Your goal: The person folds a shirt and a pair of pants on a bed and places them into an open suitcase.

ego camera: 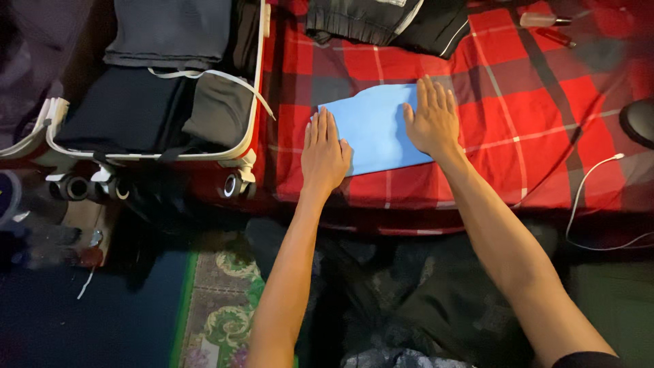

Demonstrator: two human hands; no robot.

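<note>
Our left hand [324, 151] flat, fingers together | right hand [432, 121] spread | both pressing folded light-blue cloth [373, 131] on red plaid blanket [504, 102]

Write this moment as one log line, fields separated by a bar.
left hand flat on blue cloth | right hand flat on it | cloth on red plaid blanket | open suitcase to the left

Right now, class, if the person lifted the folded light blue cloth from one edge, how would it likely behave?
The folded light blue cloth would probably droop and unfold: it lies thin and flat on the red plaid blanket. It looks light, with little bulk. Pushed, it would likely bunch rather than slide, since the left hand and right hand press it flat.
</note>
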